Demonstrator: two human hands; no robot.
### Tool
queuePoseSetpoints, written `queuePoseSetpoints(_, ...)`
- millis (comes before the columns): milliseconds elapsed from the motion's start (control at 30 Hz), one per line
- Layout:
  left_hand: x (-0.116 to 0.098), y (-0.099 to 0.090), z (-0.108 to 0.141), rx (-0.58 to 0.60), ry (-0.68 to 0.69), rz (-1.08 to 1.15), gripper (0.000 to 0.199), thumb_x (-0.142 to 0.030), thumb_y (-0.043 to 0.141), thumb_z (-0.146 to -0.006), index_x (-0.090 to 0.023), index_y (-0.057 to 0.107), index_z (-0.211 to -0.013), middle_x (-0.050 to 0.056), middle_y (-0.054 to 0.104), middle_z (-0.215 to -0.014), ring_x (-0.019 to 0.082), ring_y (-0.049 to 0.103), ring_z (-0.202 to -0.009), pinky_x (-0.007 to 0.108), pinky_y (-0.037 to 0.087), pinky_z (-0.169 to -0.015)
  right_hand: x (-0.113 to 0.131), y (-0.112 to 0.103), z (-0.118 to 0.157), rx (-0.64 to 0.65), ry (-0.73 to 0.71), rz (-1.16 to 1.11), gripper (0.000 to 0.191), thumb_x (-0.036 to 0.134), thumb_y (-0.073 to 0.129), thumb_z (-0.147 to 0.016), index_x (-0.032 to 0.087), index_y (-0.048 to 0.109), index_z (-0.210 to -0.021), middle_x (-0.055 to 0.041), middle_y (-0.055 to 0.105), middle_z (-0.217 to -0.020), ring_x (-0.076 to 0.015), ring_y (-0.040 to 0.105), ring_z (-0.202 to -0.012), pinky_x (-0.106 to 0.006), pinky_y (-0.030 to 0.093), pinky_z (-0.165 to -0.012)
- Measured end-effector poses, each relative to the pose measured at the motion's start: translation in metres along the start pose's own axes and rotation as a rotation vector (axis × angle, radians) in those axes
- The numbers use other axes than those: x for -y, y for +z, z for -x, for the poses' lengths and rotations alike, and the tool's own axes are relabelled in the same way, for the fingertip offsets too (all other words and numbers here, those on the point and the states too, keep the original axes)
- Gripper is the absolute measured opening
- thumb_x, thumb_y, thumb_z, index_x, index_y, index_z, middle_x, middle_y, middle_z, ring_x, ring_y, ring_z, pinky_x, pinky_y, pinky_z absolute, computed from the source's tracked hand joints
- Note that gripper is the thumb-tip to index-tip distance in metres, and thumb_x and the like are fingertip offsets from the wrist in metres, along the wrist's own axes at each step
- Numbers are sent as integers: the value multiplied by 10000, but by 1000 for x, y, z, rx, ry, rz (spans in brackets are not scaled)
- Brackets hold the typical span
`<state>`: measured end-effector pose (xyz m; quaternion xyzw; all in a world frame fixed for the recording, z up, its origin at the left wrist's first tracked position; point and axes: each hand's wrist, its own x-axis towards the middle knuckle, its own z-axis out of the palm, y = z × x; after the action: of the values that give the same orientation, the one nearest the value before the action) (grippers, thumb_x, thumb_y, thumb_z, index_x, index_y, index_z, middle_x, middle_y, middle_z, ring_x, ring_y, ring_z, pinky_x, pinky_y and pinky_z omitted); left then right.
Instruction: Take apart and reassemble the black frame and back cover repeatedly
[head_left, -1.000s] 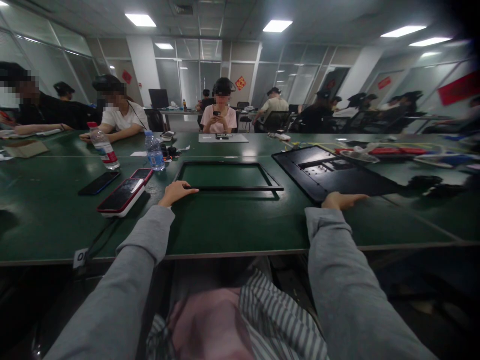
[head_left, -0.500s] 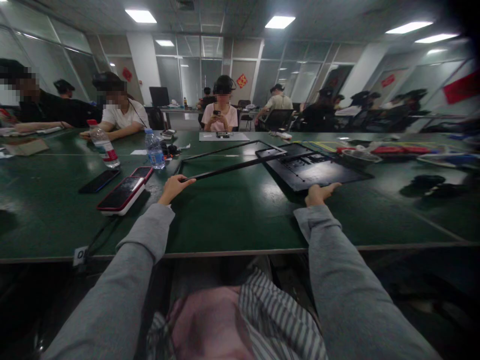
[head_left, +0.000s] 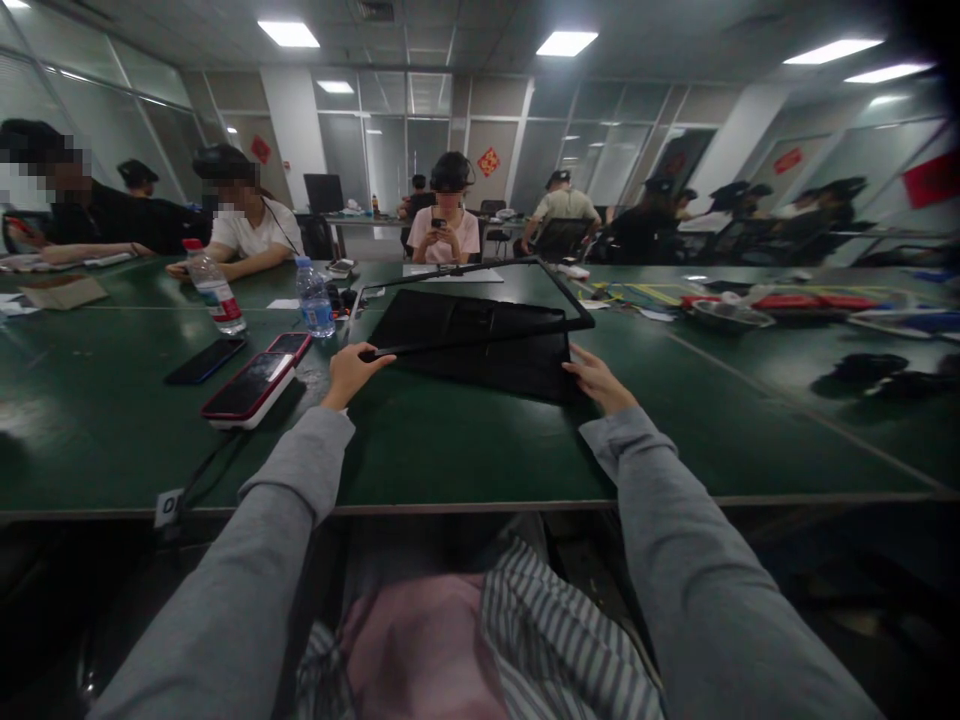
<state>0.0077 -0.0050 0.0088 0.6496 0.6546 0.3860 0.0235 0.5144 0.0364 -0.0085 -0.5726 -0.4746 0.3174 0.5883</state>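
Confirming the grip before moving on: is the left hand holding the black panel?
No, the left hand grips the black frame at its near corner, while the right hand touches the panel.

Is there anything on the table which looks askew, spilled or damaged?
The black frame looks askew: it tilts, right end raised, over the black panel, and their edges do not line up. Both are in the hands, so this may be only handling. I see no spill or obvious damage.
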Motion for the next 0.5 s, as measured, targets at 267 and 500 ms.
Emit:
queuePoseSetpoints(267,-14,-9,8,26,119,-117,454,-626,779,-808,-228,776,-1027,87,753,-1070,276,664,-1052,390,426,-995,14,11,-10,-63,-50,-174,396,615,657,-852,237,604,-959,-58,716,-838,-204,717,-814,-337,628,-705)
queuePoseSetpoints(500,-8,-11,6,153,139,-150,495,-680,730,-820,-249,774,-1060,74,770,-1105,289,670,-1086,414,398,-1020,-8,17,-15,-54,-291,103,454,327,678,-781,205,643,-1218,-115,725,-1190,-268,672,-1180,-517,478,-1130)
